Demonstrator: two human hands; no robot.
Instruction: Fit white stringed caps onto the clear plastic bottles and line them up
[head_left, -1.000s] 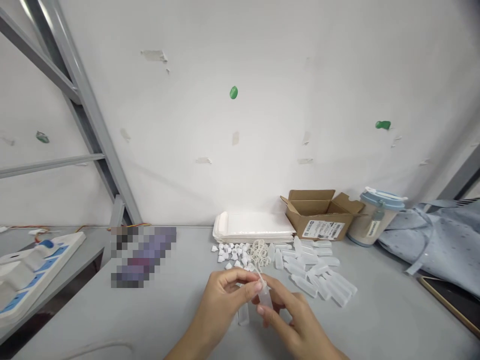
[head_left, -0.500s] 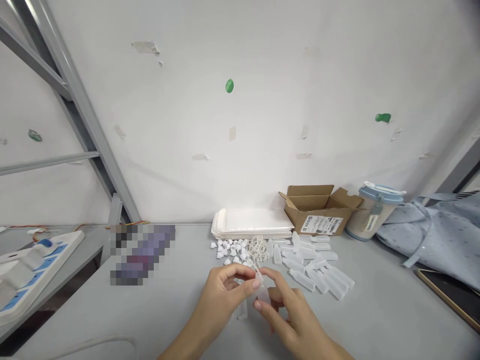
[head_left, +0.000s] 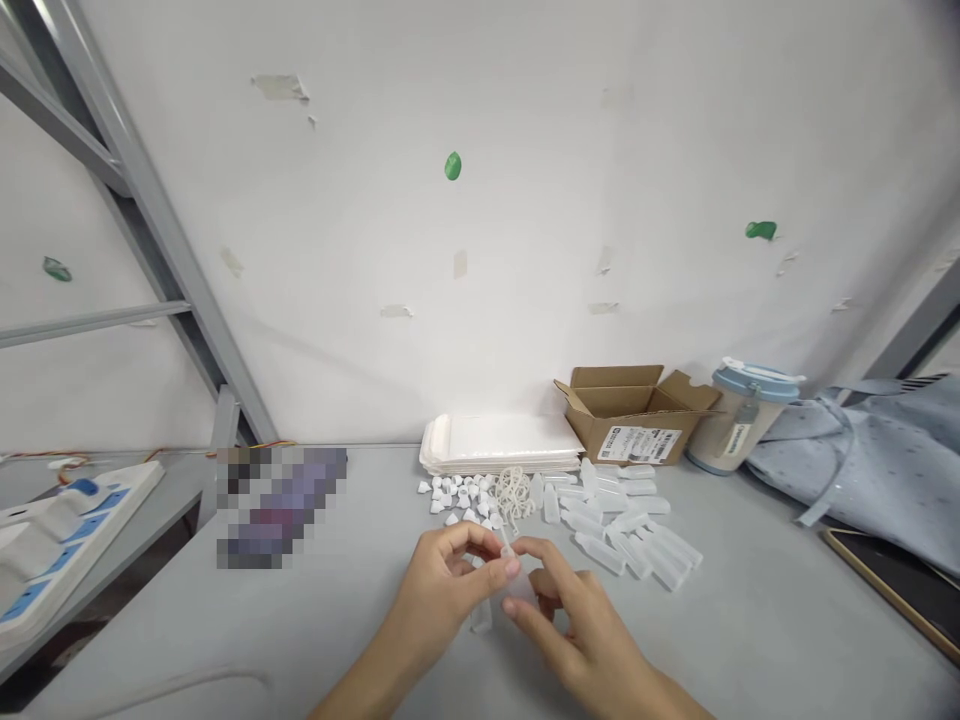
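Between my two hands is a small translucent plastic bottle, with a thin white strand at its top end. My left hand is closed, thumb and forefinger pinching the bottle's neck. Curled around the bottle's body from the other side is my right hand, its thumb and fingers covering part of it. Another translucent bottle lies on the table, partly hidden behind my left hand. Just beyond my fingers lie a heap of off-white loops, several white caps and a spread of translucent bottles.
White padded envelopes are stacked against the wall. To their right stand an open cardboard box, a blue-lidded cup, a pale blue cloth bag and a phone. A power strip sits at far left.
My hands stay on the same bottle; the fingers of my right hand have shifted slightly around it. The whole view has moved a little.
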